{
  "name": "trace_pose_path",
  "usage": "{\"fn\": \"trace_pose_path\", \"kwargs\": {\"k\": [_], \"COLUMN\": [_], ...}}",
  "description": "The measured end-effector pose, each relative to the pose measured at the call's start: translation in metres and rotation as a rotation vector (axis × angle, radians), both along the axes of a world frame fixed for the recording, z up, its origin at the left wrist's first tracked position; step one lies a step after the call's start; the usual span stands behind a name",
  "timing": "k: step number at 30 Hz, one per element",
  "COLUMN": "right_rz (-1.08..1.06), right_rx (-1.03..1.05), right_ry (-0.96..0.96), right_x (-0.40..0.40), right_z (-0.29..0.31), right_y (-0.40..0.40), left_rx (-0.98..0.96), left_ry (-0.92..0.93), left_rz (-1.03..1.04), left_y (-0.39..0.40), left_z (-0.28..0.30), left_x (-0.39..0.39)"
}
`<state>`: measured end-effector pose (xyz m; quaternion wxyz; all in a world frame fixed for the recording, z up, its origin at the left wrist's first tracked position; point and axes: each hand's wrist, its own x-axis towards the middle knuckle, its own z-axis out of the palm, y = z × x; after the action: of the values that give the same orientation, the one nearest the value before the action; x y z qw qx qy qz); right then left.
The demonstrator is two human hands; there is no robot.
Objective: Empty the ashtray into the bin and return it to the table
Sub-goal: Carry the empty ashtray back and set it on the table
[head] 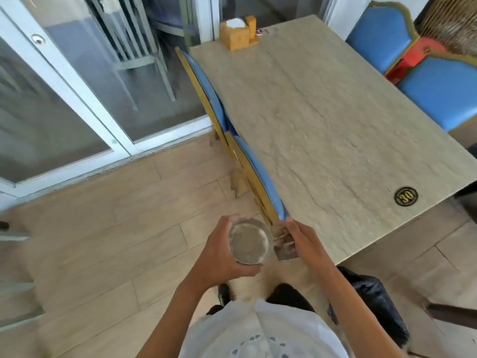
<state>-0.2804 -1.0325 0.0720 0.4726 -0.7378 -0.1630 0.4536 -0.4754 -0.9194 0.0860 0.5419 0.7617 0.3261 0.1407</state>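
Note:
A round, shallow ashtray (249,241) with a greyish film of ash inside is held over the floor, just off the table's near left corner. My left hand (219,257) grips it from the left, with fingers around the rim. My right hand (307,244) is beside it on the right, fingers pressed on a small brown-grey flat piece (285,250) that touches the ashtray's rim; what this piece is cannot be told. A black bin liner (374,303) shows low on the right, below the table's near edge.
The beige stone-look table (322,120) stretches ahead and to the right and carries a number badge (405,196) and a wooden napkin holder (237,33) at its far end. Blue chairs (247,161) are tucked in along its left side, and others (438,94) stand on its right. A glass door (77,99) is on the left.

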Motion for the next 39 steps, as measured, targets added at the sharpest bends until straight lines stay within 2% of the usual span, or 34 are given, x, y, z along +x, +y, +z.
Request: {"fn": "trace_pose_path", "kwargs": {"k": [4,10,15,20,28,32,39], "right_rz": [-0.066,-0.189,-0.234,-0.289,-0.358,-0.463,-0.657], "right_rx": [0.016,0.091,0.113,0.028,-0.143,-0.227,-0.48], "right_ry": [-0.087,-0.085,-0.092,-0.059,-0.075,-0.083,-0.154], "right_x": [0.0,0.033,0.075,0.119,0.183,0.21,0.236], "right_z": [0.003,0.002,-0.016,-0.043,-0.081,-0.103,-0.126], "right_y": [0.041,0.116,0.198,0.271,0.341,0.352,0.36], "left_rx": [0.044,0.084,0.087,0.064,0.102,0.129,0.405], "left_ry": [0.0,-0.002,0.012,0.092,0.176,0.207,0.235], "left_rz": [0.008,0.022,0.006,-0.06,-0.289,-0.457,-0.706], "left_y": [0.054,0.138,0.223,0.306,0.404,0.433,0.474], "left_z": [0.0,-0.001,-0.008,-0.007,-0.011,-0.02,-0.061], "left_x": [-0.012,0.005,0.042,0.096,0.19,0.24,0.336]}}
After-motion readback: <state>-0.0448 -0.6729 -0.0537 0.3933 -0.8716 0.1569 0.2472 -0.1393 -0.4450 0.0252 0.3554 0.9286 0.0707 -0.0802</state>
